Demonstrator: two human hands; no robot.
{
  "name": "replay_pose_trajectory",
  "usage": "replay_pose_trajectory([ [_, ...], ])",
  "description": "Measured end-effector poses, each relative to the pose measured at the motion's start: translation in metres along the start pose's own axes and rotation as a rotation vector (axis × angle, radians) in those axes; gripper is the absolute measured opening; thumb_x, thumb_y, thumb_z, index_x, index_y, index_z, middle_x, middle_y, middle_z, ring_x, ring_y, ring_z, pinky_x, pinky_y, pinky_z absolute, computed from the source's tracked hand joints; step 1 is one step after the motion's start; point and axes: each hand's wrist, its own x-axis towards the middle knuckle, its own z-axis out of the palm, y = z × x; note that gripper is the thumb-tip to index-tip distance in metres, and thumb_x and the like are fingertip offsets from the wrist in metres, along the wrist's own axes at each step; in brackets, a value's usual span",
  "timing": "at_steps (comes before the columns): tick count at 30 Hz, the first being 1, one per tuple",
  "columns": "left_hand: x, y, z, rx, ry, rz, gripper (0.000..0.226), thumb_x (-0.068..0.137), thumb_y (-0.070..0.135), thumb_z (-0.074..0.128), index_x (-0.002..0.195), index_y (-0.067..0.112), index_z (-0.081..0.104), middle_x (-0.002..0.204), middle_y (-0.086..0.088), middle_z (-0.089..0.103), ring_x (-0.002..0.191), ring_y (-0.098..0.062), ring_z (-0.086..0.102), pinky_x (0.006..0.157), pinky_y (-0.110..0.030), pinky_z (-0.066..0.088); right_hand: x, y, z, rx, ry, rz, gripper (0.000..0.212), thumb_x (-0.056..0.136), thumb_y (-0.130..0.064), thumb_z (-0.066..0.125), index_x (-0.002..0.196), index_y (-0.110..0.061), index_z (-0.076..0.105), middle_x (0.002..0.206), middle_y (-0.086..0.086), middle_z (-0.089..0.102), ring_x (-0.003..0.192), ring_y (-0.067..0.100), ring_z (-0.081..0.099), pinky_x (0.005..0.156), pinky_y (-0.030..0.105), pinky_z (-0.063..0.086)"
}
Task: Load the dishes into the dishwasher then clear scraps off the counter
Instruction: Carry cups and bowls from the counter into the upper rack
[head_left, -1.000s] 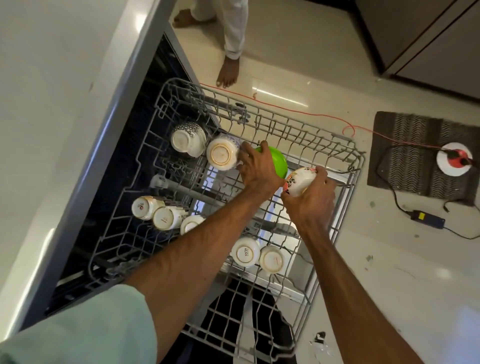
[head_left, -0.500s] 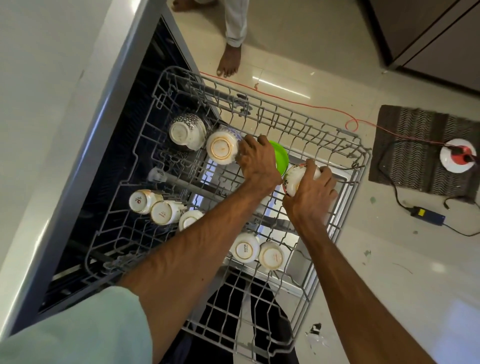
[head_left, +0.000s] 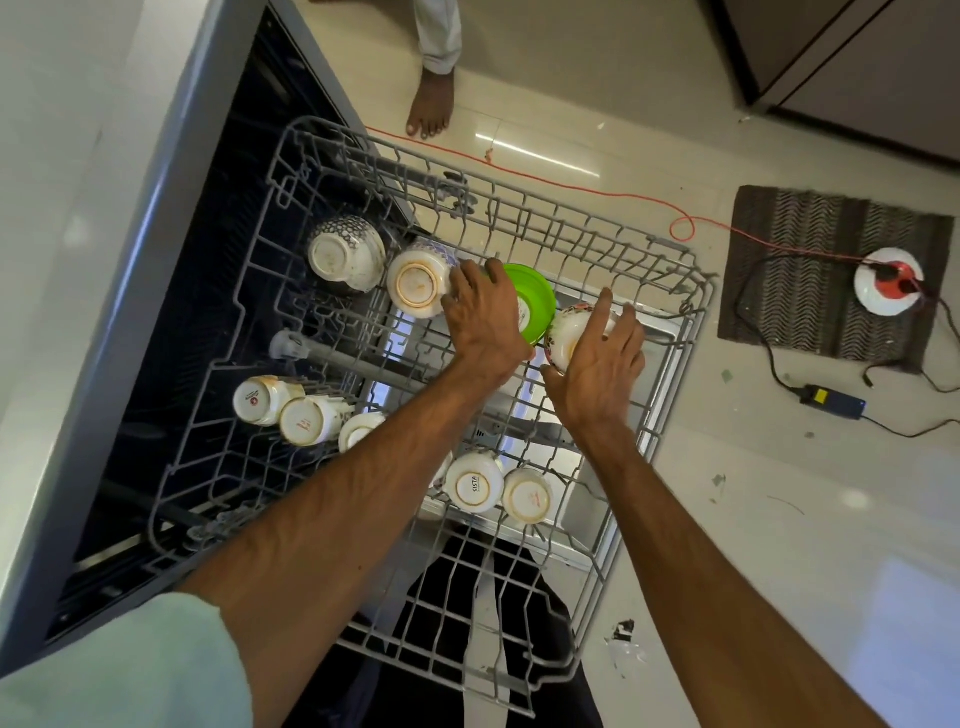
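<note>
L hand (head_left: 485, 317) curls over the green bowl (head_left: 537, 304) in the pulled-out dishwasher rack (head_left: 571, 228), prob. gripping its rim; fingertips are hidden. R hand (head_left: 597, 358) lies on the floral bowl (head_left: 566, 332) just beside it, fingers stretched out, not clenched. Both bowls sit tilted at the rack's far side. A white bowl (head_left: 418, 283) touches L hand's knuckles. Upturned cups (head_left: 475, 486) sit nearer.
</note>
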Motion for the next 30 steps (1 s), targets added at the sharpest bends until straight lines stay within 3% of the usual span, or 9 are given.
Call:
replay_pose_trajectory([
  [11, -0.04, -0.017, 0.01, -0.046, 0.155, 0.087, 0.112, 0.068, 0.046, 0.089, 0.152, 0.008, 0.025, 0.157, -0.018, 0.025, 0.142, -0.034, 0.03, 0.113, -0.042, 0.038, -0.047, -0.015, 0.003, 0.166, 0.181, -0.025, 0.087, 0.076, -0.013, 0.071, 0.152, -0.004, 0.029, 0.162, 0.022, 0.019, 0.15, 0.038, 0.019, 0.121, 0.05, 0.024],
  [18, -0.071, -0.031, 0.009, -0.207, 0.207, 0.145, 0.089, 0.071, 0.03, 0.086, 0.143, 0.009, 0.038, 0.155, -0.015, 0.031, 0.141, -0.033, 0.031, 0.112, -0.043, 0.038, -0.072, -0.032, 0.01, 0.275, 0.224, -0.045, 0.064, 0.094, -0.025, 0.06, 0.149, -0.002, 0.036, 0.159, 0.023, 0.029, 0.149, 0.038, 0.025, 0.122, 0.048, 0.021],
  [22, -0.091, -0.048, 0.003, -0.288, 0.249, 0.12, 0.082, 0.068, 0.019, 0.083, 0.139, 0.011, 0.043, 0.149, -0.011, 0.038, 0.135, -0.031, 0.038, 0.107, -0.043, 0.042, -0.088, -0.045, 0.004, 0.333, 0.181, -0.053, 0.064, 0.093, -0.028, 0.063, 0.148, -0.01, 0.038, 0.161, 0.019, 0.026, 0.151, 0.032, 0.019, 0.123, 0.044, 0.017],
  [26, -0.118, -0.077, -0.002, -0.344, 0.304, 0.084, 0.071, 0.072, 0.011, 0.079, 0.134, 0.014, 0.046, 0.141, -0.006, 0.045, 0.129, -0.028, 0.043, 0.105, -0.041, 0.041, -0.111, -0.053, 0.002, 0.347, 0.107, -0.047, 0.075, 0.082, -0.007, 0.068, 0.15, -0.011, 0.035, 0.161, 0.014, 0.025, 0.151, 0.028, 0.02, 0.123, 0.045, 0.024],
  [30, -0.15, -0.109, -0.01, -0.393, 0.281, 0.029, 0.066, 0.081, 0.017, 0.076, 0.139, 0.014, 0.044, 0.142, -0.003, 0.045, 0.132, -0.024, 0.041, 0.11, -0.038, 0.039, -0.142, -0.063, -0.003, 0.4, 0.093, -0.125, 0.069, 0.082, -0.005, 0.063, 0.145, -0.007, 0.038, 0.155, 0.018, 0.032, 0.147, 0.031, 0.027, 0.119, 0.048, 0.03],
])
